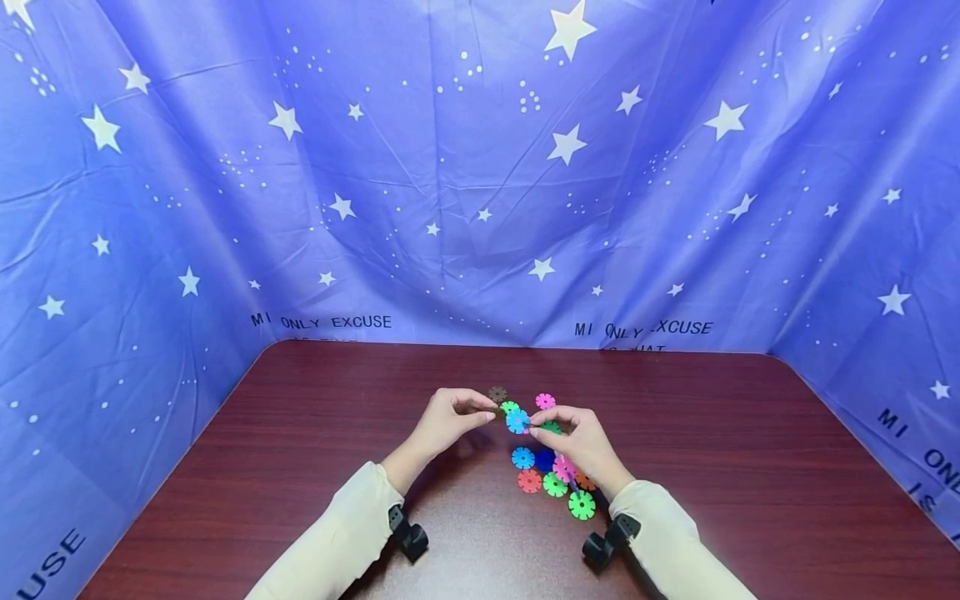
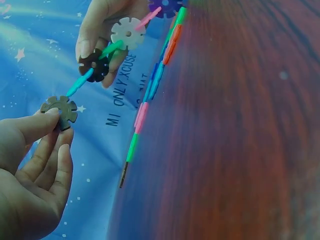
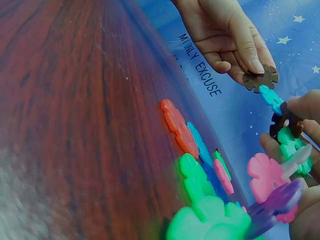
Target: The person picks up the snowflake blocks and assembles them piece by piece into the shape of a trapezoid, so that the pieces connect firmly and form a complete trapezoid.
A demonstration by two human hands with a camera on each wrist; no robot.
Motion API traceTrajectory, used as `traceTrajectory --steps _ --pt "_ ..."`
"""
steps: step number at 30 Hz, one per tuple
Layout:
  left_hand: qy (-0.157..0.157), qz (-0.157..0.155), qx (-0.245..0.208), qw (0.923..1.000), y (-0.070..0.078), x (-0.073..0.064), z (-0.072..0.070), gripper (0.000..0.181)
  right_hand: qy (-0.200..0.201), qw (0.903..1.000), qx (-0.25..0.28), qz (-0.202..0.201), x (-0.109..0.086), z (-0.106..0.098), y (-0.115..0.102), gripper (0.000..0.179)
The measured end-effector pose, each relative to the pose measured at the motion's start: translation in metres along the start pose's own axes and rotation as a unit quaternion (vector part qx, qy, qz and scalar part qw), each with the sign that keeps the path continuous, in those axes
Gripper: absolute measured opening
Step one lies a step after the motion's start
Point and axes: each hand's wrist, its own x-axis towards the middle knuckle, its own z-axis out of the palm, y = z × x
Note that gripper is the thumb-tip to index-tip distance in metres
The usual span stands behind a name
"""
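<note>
Curtain (image 1: pixel 450 167) with stars hangs beyond the far edge of the wooden surface (image 1: pixel 352 392). The left hand (image 1: pixel 442 425) and right hand (image 1: pixel 588 442) raise a chain of discs (image 2: pixel 125 40) midway between the side edges — the left pinching its olive disc (image 2: pixel 65 115), the right a dark disc (image 2: pixel 101 69), perhaps brown in the dim wrist view. Loose discs (image 1: pixel 555 483) lie below.

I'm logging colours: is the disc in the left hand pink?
No, the left hand pinches a brown disc, in the left wrist view.
</note>
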Motion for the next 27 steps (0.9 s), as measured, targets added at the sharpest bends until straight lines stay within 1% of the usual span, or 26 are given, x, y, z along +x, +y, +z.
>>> traceTrajectory --steps 7,12,15,20,23,24,27 --pt "0.001 0.003 -0.004 1.0 -0.033 0.008 0.005 0.014 -0.002 0.9998 0.015 -0.011 -0.001 0.001 0.001 0.013" --pt "0.004 0.026 0.005 0.9997 -0.037 0.009 0.005 0.011 -0.001 0.9997 0.015 -0.017 -0.001 0.001 0.002 0.013" --pt "0.006 0.038 0.015 0.9992 -0.037 0.009 0.005 0.009 0.0 0.9999 0.011 -0.013 -0.001 0.001 0.002 0.014" --pt "0.011 0.039 0.018 0.999 -0.036 0.01 0.005 0.01 -0.001 1.0 0.005 -0.006 0.0 0.001 0.002 0.015" --pt "0.007 0.035 0.022 0.9991 -0.02 0.007 0.004 0.011 0.0 1.0 -0.001 -0.005 0.001 0.0 0.002 0.014" --pt "0.005 0.034 0.023 0.9991 -0.015 0.006 0.003 0.012 0.0 1.0 -0.002 -0.005 0.002 0.0 0.007 0.014" --pt "0.0 0.032 0.028 0.9991 -0.012 0.007 0.004 0.012 -0.003 1.0 -0.006 0.001 0.005 -0.001 0.02 0.017"
